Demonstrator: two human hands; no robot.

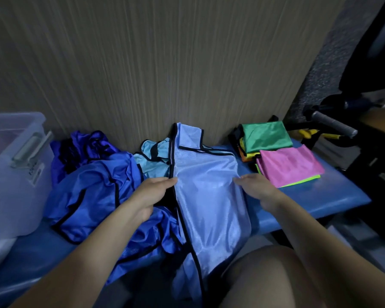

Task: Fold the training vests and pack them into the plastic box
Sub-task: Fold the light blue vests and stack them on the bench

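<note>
Light blue vest [207,185] lies between both hands' fingers [165,181]

Left hand [152,192] apparently pinching; right hand [257,188] flat.

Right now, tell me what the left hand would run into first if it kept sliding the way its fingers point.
The left hand points rightward across the light blue vest. Going straight on, it would probably meet the right hand first, whose fingertips point back at it over the same vest.
</note>
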